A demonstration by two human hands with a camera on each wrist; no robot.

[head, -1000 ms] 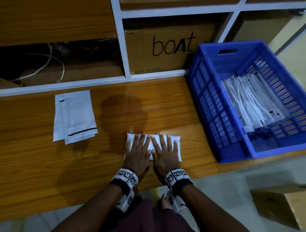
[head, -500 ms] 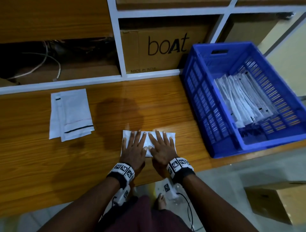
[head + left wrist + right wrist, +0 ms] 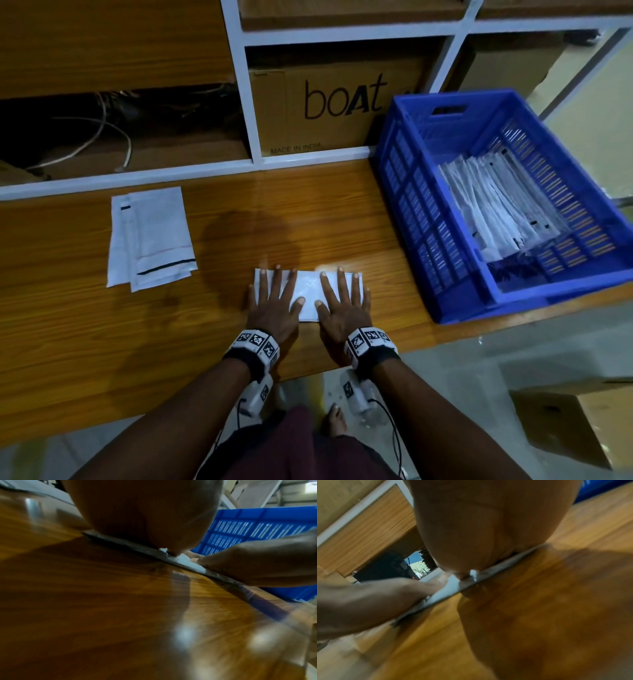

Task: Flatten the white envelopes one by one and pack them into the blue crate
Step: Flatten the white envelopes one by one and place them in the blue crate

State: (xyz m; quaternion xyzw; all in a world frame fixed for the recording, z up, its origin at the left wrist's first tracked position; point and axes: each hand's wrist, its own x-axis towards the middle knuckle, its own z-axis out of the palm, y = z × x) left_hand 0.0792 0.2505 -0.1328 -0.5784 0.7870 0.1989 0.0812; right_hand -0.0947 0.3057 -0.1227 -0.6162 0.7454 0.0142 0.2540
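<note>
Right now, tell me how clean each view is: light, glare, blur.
Head view: dim, a small glare patch on the table just past the envelope, straight shelf rails bowed by the wide lens. Left wrist view: left hand sharp enough, tabletop glare spots smeared. Right wrist view: soft and blurred throughout, the right hand filling the top.

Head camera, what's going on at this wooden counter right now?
A person is flattening a white envelope on the wooden counter, pressing it down with the left hand and right hand, fingers spread flat. To the left lies a small pile of envelopes not yet packed. To the right, the blue crate already holds a row of packed envelopes.
</note>
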